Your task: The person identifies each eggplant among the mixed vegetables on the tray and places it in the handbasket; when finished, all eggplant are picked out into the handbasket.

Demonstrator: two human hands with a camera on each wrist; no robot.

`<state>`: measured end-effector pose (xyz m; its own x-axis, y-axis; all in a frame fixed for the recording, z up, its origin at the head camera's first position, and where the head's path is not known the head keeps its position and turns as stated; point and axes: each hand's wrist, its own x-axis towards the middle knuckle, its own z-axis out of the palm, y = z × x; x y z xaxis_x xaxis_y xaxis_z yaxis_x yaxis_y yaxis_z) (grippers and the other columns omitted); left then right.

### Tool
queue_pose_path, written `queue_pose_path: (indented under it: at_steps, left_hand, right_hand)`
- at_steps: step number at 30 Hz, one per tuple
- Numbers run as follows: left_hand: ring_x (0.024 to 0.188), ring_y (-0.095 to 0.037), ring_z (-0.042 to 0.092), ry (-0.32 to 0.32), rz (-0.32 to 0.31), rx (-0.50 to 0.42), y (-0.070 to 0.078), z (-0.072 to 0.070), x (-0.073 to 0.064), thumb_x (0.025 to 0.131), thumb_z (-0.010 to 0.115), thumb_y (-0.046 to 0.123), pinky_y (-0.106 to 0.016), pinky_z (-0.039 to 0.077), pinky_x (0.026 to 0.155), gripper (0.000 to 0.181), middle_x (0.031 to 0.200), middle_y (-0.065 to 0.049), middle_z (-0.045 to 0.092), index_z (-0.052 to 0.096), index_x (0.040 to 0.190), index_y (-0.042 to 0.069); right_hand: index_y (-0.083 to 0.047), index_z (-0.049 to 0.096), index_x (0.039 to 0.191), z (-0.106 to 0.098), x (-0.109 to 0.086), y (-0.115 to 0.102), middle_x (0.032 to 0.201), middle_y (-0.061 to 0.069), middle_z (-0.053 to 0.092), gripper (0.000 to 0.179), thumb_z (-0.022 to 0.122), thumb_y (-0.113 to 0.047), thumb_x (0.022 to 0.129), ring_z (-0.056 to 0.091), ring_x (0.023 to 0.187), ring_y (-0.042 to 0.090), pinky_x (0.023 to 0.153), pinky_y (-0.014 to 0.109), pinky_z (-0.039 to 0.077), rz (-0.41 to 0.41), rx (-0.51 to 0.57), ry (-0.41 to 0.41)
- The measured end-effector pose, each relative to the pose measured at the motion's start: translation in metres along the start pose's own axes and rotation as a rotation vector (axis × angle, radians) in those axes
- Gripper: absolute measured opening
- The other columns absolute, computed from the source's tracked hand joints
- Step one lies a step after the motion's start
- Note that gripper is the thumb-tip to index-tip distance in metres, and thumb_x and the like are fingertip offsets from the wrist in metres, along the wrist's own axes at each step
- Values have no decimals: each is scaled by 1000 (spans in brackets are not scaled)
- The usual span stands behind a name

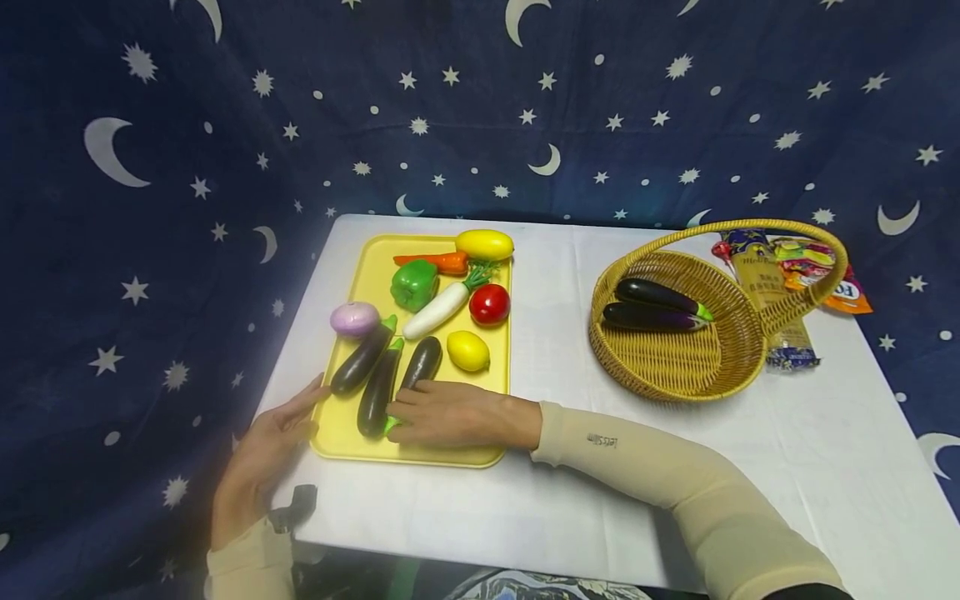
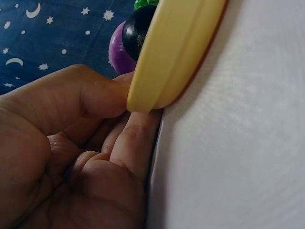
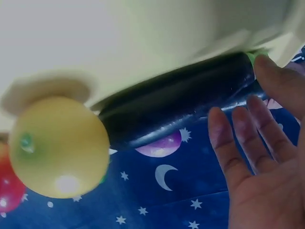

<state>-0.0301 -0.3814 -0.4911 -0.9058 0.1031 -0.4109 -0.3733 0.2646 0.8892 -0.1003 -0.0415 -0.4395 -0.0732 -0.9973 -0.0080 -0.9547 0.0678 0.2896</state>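
A yellow tray carries three dark eggplants near its front left. My left hand is at the tray's left edge; in the left wrist view its thumb and fingers pinch the tray's rim. My right hand is over the green-stemmed end of the rightmost eggplant. In the right wrist view the thumb is by the stem of that eggplant, and the fairly straight fingers spread along its other side, not curled round it. A lemon lies just right of it.
Also on the tray are an onion, green pepper, carrot, white radish, tomato and yellow oval fruit. Rightward stands a tall-handled wicker basket with two eggplants, beside packaged food.
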Motion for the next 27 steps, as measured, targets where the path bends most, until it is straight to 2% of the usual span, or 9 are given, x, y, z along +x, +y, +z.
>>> queue_pose_path:
  at_steps: [3, 7, 13, 18, 23, 27]
  left_hand:
    - [170, -31, -1, 0, 0, 7, -1, -1, 1, 100, 73, 29, -76, -4, 129, 64, 178, 19, 22, 50, 160, 24]
    - [170, -30, -1, -14, -7, -9, -4, -2, 2, 101, 72, 29, -76, -2, 129, 63, 177, 21, 21, 50, 160, 25]
    - [170, -31, 0, -7, -7, 4, -3, -1, 1, 101, 71, 28, -75, -2, 130, 63, 177, 21, 21, 49, 160, 26]
    - [169, -32, 0, -1, -12, 18, -1, -1, 0, 102, 70, 29, -75, -1, 130, 63, 178, 19, 20, 48, 161, 26]
    - [169, -33, 2, 15, -2, 51, -1, -2, 0, 101, 71, 29, -73, -1, 131, 64, 178, 17, 21, 49, 161, 24]
    - [170, -30, 0, 10, -26, 7, -2, -1, 1, 100, 72, 29, -73, -2, 131, 64, 177, 20, 22, 50, 160, 27]
  right_hand:
    - [-29, 58, 123, -3, 4, 0, 131, -7, 61, 22, 44, -17, 112, 57, 116, 15, 87, 25, 52, -4, -1, 30]
    - [-30, 62, 117, -3, 9, 0, 126, -7, 61, 20, 48, -17, 111, 57, 113, 15, 87, 25, 51, -4, 25, 12]
    - [-29, 62, 131, -5, 15, 0, 134, -5, 63, 26, 49, -19, 110, 58, 119, 14, 91, 24, 53, 24, 21, -47]
    - [-26, 63, 129, 0, 17, 0, 134, -4, 62, 25, 49, -17, 110, 57, 120, 13, 94, 24, 54, 31, 55, -83]
    - [-28, 63, 127, 3, 18, -3, 136, -7, 63, 24, 45, -21, 112, 57, 124, 13, 92, 24, 54, -6, -12, -104]
    - [-29, 66, 120, 1, 17, -6, 129, -8, 64, 23, 48, -20, 111, 58, 118, 12, 92, 24, 52, -19, -110, -101]
